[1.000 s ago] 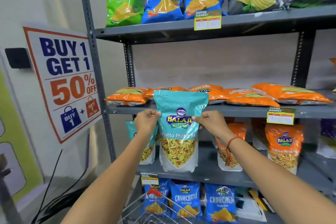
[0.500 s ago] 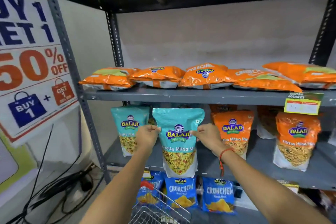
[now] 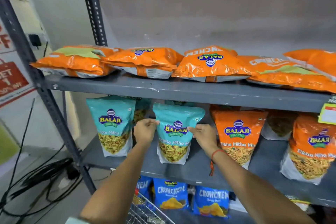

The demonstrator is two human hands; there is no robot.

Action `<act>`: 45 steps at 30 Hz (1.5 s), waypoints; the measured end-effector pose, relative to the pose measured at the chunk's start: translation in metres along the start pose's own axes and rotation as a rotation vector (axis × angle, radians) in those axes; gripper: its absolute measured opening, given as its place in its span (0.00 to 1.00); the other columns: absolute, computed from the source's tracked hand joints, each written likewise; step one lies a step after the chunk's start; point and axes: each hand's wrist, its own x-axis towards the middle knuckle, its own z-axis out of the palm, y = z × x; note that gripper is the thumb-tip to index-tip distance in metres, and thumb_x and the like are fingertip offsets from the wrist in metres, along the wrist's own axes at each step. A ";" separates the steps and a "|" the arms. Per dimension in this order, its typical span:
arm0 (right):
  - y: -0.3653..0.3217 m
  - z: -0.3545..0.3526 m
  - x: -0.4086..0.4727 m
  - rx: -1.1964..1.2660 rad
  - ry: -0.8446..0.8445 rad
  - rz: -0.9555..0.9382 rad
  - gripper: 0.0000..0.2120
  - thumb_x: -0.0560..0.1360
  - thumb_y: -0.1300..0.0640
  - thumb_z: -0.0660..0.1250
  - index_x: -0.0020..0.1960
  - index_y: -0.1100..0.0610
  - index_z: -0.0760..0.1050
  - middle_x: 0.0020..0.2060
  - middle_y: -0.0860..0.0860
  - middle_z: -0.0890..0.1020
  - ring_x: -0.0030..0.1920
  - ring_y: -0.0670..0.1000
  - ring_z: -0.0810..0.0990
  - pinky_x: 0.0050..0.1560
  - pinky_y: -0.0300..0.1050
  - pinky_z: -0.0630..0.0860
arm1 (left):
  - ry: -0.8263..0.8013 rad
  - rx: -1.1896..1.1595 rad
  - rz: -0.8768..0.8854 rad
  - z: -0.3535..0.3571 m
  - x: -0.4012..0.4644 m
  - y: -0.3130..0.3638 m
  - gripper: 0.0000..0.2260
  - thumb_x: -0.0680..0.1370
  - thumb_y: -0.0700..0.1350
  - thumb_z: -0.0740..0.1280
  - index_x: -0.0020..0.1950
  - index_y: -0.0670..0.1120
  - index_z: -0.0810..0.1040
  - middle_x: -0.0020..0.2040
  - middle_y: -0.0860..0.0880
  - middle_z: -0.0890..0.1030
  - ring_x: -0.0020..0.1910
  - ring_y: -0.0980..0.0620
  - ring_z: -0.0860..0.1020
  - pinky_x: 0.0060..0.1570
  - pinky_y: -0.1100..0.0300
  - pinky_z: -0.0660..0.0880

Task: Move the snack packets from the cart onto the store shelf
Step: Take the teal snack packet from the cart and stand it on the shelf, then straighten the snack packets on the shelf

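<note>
While upright on the middle shelf [image 3: 200, 167], the teal Balaji packet [image 3: 174, 132] is pinched by left hand [image 3: 144, 131] and right hand [image 3: 204, 135] at its sides.

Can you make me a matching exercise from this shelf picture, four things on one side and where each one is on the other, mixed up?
Things:
1. teal packet held in both hands
2. flat orange packets
3. blue Crunchem packets
4. standing orange packet

Places:
A. lowest shelf in view, behind the cart's wire rim
B. shelf above the one being stocked
C. right of the right hand, same shelf
D. between the left hand and the right hand

Pairs: 1-D, 2-B, 3-A, 4-C
</note>
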 end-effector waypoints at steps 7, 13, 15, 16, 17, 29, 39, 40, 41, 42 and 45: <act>0.001 0.001 0.005 0.221 -0.066 0.119 0.14 0.70 0.48 0.72 0.44 0.59 0.83 0.41 0.53 0.88 0.40 0.50 0.86 0.44 0.55 0.83 | -0.071 -0.051 0.070 0.009 0.014 -0.007 0.04 0.67 0.52 0.73 0.32 0.58 0.83 0.42 0.45 0.86 0.46 0.45 0.84 0.52 0.42 0.80; 0.019 0.011 -0.022 0.499 -0.314 0.203 0.26 0.66 0.53 0.77 0.61 0.50 0.71 0.53 0.44 0.80 0.54 0.45 0.80 0.52 0.39 0.77 | -0.311 -0.042 -0.087 0.005 0.006 -0.044 0.39 0.56 0.57 0.81 0.63 0.46 0.74 0.59 0.45 0.81 0.60 0.45 0.79 0.60 0.45 0.77; 0.034 0.021 -0.032 0.490 -0.454 0.254 0.32 0.67 0.58 0.76 0.65 0.49 0.63 0.54 0.40 0.76 0.54 0.41 0.78 0.45 0.33 0.77 | -0.369 0.054 -0.150 0.004 -0.006 -0.065 0.48 0.53 0.59 0.80 0.69 0.49 0.68 0.65 0.50 0.75 0.65 0.49 0.73 0.65 0.47 0.73; 0.042 0.027 -0.036 0.481 -0.503 0.277 0.33 0.68 0.61 0.76 0.65 0.49 0.62 0.54 0.39 0.75 0.54 0.39 0.76 0.43 0.31 0.77 | -0.384 0.059 -0.183 0.005 -0.013 -0.071 0.47 0.55 0.55 0.81 0.70 0.48 0.67 0.65 0.51 0.73 0.65 0.50 0.72 0.64 0.51 0.74; 0.051 0.034 -0.038 0.471 -0.535 0.295 0.32 0.68 0.63 0.75 0.65 0.50 0.62 0.55 0.39 0.75 0.54 0.38 0.75 0.43 0.29 0.76 | -0.391 0.041 -0.205 0.007 -0.018 -0.076 0.43 0.59 0.50 0.81 0.70 0.46 0.66 0.64 0.50 0.73 0.63 0.51 0.72 0.60 0.57 0.76; 0.077 0.071 -0.028 0.473 -0.482 0.330 0.33 0.58 0.55 0.80 0.59 0.46 0.70 0.61 0.49 0.80 0.61 0.48 0.79 0.60 0.45 0.77 | -0.353 -0.047 -0.180 0.023 -0.013 -0.099 0.25 0.67 0.35 0.76 0.61 0.43 0.72 0.49 0.51 0.81 0.50 0.56 0.80 0.39 0.72 0.77; 0.054 0.039 -0.061 0.465 -0.405 0.355 0.49 0.64 0.64 0.78 0.76 0.51 0.52 0.69 0.49 0.66 0.70 0.49 0.64 0.68 0.48 0.69 | -0.132 0.066 -0.103 0.020 -0.049 -0.084 0.23 0.66 0.44 0.78 0.58 0.46 0.73 0.50 0.47 0.80 0.47 0.48 0.80 0.50 0.54 0.78; 0.051 0.031 -0.069 0.470 -0.381 0.360 0.49 0.65 0.64 0.78 0.76 0.51 0.52 0.72 0.51 0.64 0.73 0.51 0.62 0.70 0.50 0.68 | -0.116 0.096 -0.091 0.020 -0.055 -0.080 0.21 0.66 0.46 0.77 0.56 0.46 0.74 0.48 0.47 0.81 0.46 0.48 0.81 0.50 0.52 0.78; 0.049 0.022 -0.077 0.475 -0.350 0.359 0.49 0.65 0.63 0.78 0.77 0.51 0.53 0.75 0.53 0.62 0.75 0.53 0.60 0.71 0.52 0.67 | -0.116 0.117 -0.078 0.020 -0.060 -0.075 0.19 0.67 0.47 0.77 0.54 0.47 0.76 0.47 0.47 0.82 0.46 0.48 0.81 0.50 0.51 0.79; 0.047 0.012 -0.086 0.481 -0.320 0.353 0.47 0.65 0.62 0.77 0.76 0.50 0.54 0.75 0.54 0.61 0.75 0.55 0.60 0.71 0.53 0.67 | -0.129 0.129 -0.064 0.022 -0.067 -0.069 0.16 0.67 0.47 0.77 0.51 0.48 0.77 0.45 0.49 0.82 0.47 0.47 0.81 0.51 0.51 0.79; 0.044 -0.020 -0.110 0.496 -0.236 0.342 0.43 0.67 0.61 0.76 0.75 0.52 0.57 0.74 0.55 0.63 0.74 0.55 0.62 0.71 0.56 0.67 | -0.190 0.132 0.002 0.035 -0.086 -0.051 0.12 0.67 0.45 0.76 0.48 0.48 0.79 0.41 0.52 0.81 0.47 0.48 0.82 0.52 0.51 0.79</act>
